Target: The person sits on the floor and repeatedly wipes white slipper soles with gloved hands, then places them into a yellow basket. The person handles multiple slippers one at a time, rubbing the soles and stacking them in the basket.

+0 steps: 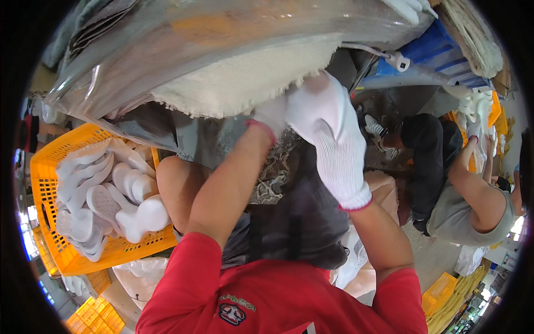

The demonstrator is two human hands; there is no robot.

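Observation:
My right hand (338,147), in a white knit glove with a pink cuff, reaches up to the frayed lower edge of a cream cloth (245,78). Its fingers look curled. White shapes merge there, so what they close on cannot be made out. Beside it my left hand (271,116), gloved the same way, goes in under the fringe. Its fingers are hidden behind the cloth and the right hand.
Clear plastic sheeting (150,39) drapes over the cloth. At my left stands an orange basket (40,186) heaped with white shoe soles (103,200). Scraps (272,178) lie below my hands. A seated co-worker (473,200) is at right, near a blue crate (439,53).

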